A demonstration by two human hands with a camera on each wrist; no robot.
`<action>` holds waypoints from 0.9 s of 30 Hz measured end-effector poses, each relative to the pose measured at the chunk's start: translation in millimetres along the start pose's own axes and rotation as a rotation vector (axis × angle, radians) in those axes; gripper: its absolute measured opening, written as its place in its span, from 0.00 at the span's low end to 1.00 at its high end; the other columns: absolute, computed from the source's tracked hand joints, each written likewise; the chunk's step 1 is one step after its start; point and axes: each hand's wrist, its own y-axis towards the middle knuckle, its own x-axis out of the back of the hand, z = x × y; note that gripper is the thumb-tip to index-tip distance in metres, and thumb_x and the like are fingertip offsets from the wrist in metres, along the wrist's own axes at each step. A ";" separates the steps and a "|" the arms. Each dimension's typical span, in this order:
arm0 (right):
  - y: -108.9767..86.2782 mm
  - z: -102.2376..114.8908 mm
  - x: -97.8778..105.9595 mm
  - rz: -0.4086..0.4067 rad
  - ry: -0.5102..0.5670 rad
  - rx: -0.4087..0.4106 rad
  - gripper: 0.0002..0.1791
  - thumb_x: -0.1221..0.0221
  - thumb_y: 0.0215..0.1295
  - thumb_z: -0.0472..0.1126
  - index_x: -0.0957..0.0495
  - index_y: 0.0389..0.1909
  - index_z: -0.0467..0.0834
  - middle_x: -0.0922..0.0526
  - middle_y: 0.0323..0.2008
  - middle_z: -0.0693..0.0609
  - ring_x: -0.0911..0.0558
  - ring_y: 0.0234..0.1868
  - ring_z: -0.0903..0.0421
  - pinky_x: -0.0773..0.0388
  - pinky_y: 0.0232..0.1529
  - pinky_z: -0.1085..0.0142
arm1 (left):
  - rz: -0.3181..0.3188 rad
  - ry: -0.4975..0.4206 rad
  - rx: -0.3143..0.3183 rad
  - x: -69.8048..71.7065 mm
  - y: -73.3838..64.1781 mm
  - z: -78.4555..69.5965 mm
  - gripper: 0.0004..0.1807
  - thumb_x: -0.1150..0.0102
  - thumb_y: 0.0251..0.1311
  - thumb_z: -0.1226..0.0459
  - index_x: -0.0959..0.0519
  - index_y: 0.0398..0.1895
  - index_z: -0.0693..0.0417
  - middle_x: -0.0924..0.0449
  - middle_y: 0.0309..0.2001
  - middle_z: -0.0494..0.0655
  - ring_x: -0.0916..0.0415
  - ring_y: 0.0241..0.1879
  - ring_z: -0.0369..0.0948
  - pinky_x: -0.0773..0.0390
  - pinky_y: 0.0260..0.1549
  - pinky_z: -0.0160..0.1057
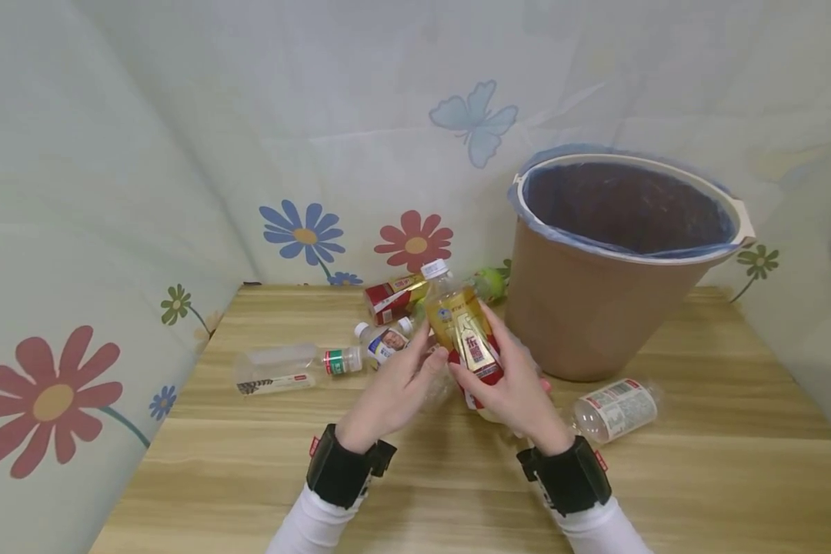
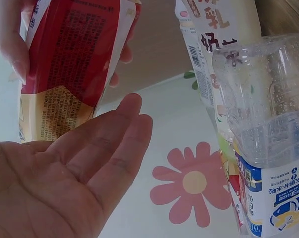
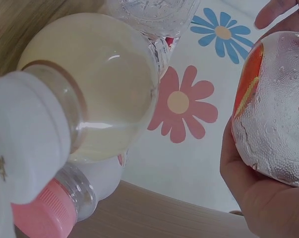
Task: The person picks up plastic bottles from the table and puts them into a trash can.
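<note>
A clear plastic bottle with a red and gold label and a white cap is held tilted over the table, its cap pointing up and away. My right hand grips its lower right side, thumb across the front; in the right wrist view that hand wraps the bottle's ribbed base. My left hand is at the bottle's left side. Seen from the left wrist, this hand has its fingers stretched out beside the label. The bottle hides part of the pile behind it.
A brown bin with a blue liner stands at the back right. Around the hands lie a clear bottle, a blue-and-white labelled bottle, a red-labelled bottle and a pale-labelled bottle. A pink-capped bottle shows in the right wrist view.
</note>
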 end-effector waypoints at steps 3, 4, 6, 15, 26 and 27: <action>-1.4 0.2 0.0 -0.009 -0.006 -0.010 0.48 0.32 0.62 0.43 0.47 0.79 0.53 0.23 0.61 0.40 0.20 0.50 0.46 0.18 0.43 0.63 | -0.014 0.006 0.006 -1.1 -0.2 -0.4 0.36 0.63 0.78 0.44 0.57 0.82 0.42 0.32 0.74 0.50 0.28 0.70 0.45 0.25 0.66 0.49; -1.8 0.6 0.2 -0.012 -0.010 -0.014 0.48 0.32 0.62 0.44 0.47 0.79 0.53 0.23 0.61 0.40 0.20 0.50 0.46 0.18 0.43 0.62 | -0.018 0.006 0.007 -1.4 -0.4 -0.6 0.36 0.63 0.78 0.44 0.56 0.82 0.42 0.32 0.74 0.50 0.28 0.69 0.45 0.24 0.66 0.49; -2.2 1.3 0.5 -0.020 -0.014 -0.017 0.48 0.31 0.61 0.43 0.47 0.79 0.52 0.23 0.61 0.39 0.19 0.51 0.46 0.17 0.43 0.62 | -0.024 0.008 0.011 -1.9 -0.7 -1.6 0.36 0.63 0.78 0.44 0.56 0.82 0.41 0.32 0.74 0.50 0.26 0.68 0.46 0.23 0.64 0.49; -1.7 6.6 7.0 -0.045 -0.006 -0.028 0.48 0.30 0.60 0.43 0.45 0.78 0.51 0.26 0.65 0.40 0.20 0.54 0.44 0.14 0.48 0.51 | -0.053 0.056 0.039 -3.0 -1.9 -2.3 0.36 0.62 0.78 0.45 0.54 0.82 0.45 0.31 0.73 0.50 0.23 0.65 0.46 0.22 0.63 0.50; 21.9 35.5 52.6 -0.124 -0.232 0.172 0.50 0.27 0.55 0.42 0.43 0.77 0.46 0.25 0.65 0.41 0.20 0.56 0.44 0.15 0.50 0.44 | -0.077 0.158 0.042 1.0 -8.9 3.2 0.36 0.62 0.78 0.44 0.52 0.82 0.47 0.31 0.74 0.51 0.21 0.63 0.48 0.21 0.60 0.51; 25.5 40.8 59.7 -0.143 -0.264 0.198 0.51 0.26 0.55 0.42 0.42 0.77 0.46 0.25 0.65 0.41 0.21 0.56 0.44 0.16 0.50 0.44 | -0.077 0.163 0.043 1.6 -9.4 3.4 0.36 0.62 0.78 0.44 0.51 0.82 0.46 0.32 0.74 0.51 0.21 0.63 0.48 0.21 0.60 0.51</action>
